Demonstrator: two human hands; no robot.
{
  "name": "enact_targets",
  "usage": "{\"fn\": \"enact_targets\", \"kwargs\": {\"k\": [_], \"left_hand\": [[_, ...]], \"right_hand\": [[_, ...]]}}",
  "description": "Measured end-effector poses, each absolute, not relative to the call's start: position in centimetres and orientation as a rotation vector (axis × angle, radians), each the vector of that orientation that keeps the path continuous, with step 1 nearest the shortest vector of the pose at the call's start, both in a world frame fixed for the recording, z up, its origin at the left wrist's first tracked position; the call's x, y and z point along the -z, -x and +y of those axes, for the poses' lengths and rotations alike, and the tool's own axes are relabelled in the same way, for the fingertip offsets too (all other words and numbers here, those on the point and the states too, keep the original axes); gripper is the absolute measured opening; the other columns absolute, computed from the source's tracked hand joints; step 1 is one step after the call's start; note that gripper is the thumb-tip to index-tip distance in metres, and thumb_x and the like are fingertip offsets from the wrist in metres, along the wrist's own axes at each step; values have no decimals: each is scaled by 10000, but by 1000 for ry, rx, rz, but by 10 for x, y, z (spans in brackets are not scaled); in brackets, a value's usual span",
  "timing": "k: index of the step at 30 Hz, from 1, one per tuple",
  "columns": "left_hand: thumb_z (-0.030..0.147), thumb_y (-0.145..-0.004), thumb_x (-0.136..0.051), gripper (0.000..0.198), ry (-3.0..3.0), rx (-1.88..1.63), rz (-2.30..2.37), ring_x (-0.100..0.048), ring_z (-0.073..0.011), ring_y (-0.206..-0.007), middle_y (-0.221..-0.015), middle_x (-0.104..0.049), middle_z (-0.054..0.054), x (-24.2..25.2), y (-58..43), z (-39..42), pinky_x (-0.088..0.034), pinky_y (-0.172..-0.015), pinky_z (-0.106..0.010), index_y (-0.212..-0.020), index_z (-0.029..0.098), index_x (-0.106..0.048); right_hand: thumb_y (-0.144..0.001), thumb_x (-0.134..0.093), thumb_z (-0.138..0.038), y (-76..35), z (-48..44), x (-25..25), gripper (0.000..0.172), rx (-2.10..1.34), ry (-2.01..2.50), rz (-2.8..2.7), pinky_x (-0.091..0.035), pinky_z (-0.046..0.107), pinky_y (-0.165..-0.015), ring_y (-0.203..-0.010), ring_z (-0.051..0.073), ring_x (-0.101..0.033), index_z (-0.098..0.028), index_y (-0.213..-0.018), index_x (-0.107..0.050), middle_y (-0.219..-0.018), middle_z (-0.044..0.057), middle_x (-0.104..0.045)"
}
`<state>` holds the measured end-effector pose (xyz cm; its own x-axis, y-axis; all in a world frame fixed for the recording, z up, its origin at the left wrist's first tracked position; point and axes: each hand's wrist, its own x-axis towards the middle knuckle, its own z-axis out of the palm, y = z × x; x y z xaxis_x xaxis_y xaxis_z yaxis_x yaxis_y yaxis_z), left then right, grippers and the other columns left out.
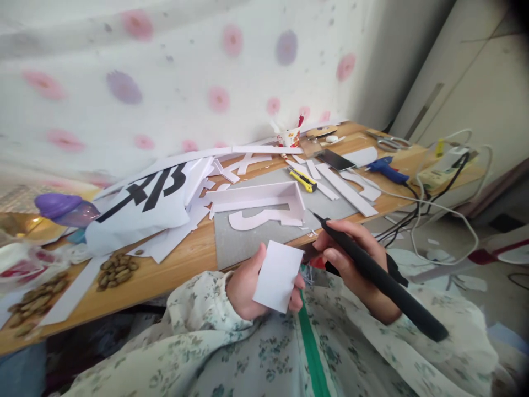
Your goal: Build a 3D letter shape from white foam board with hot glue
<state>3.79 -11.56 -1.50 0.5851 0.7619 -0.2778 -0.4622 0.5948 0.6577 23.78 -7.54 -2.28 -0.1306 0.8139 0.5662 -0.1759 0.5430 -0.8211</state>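
Note:
My left hand point(243, 286) is closed on a small rectangular piece of white foam board point(279, 275), held in front of my lap. My right hand point(357, 259) is closed around a long black pen-shaped tool point(384, 278). Its thin tip points up and left, apart from the board piece. Beyond my hands, a white foam board letter form point(264, 221) with an upright side strip point(260, 197) rests on a grey cutting mat point(231, 248). Behind it lies a yellow utility knife point(303, 180).
White offcuts point(349, 190) surround the mat. To the right are a blue glue gun point(388, 169), scissors point(388, 142) and a power strip point(444, 168) with loose cables. Peanuts point(118, 270) and a white bag point(140, 209) occupy the left. A paper cup point(288, 138) stands behind.

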Motion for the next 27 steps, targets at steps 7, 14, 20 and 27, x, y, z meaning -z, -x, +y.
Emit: {"fn": "enact_targets", "kwargs": {"k": [7,14,20,27], "left_hand": [[740,-857,-269,742,-544,-849,520,-702,-218,-687,-863,-713,-95,16,-32,-127,-523,-658,-340,-1083,151,-661],[768,-830,-267,783,-550,-843,465,-709,-219,-646,-833,-723,-95,20,-22,-139,-537,-602,-318,-1032,145,-695],[768,-831,-259,820,-494,-848,430,-687,-205,-607,-809,-700,-114,31,-16,-142,-512,-556,-292,-959,92,-704],[654,-808,-531,572,-659,-995,649,-637,-184,-672,-873,-679,-108,16,25,-124,-534,-676,-321,-956,118,-666]], "right_hand": [[-835,-650,-176,-219,-84,11,438,-1178,548,-1569,-542,239,-599,-757,134,-653,-240,-1240,-494,-885,26,-650],[-846,-632,-163,-205,-94,0,395,-1116,478,-1645,-503,207,-548,-653,99,-623,-255,-1212,-514,-859,11,-649],[-861,-606,-183,-216,-91,10,359,-798,546,-1741,-542,285,-658,-743,154,-646,-271,-1205,-550,-873,18,-646],[-869,-481,-184,-287,-34,17,383,-281,1166,-2141,-526,325,-704,-768,194,-648,-239,-1245,-524,-894,41,-652]]}}
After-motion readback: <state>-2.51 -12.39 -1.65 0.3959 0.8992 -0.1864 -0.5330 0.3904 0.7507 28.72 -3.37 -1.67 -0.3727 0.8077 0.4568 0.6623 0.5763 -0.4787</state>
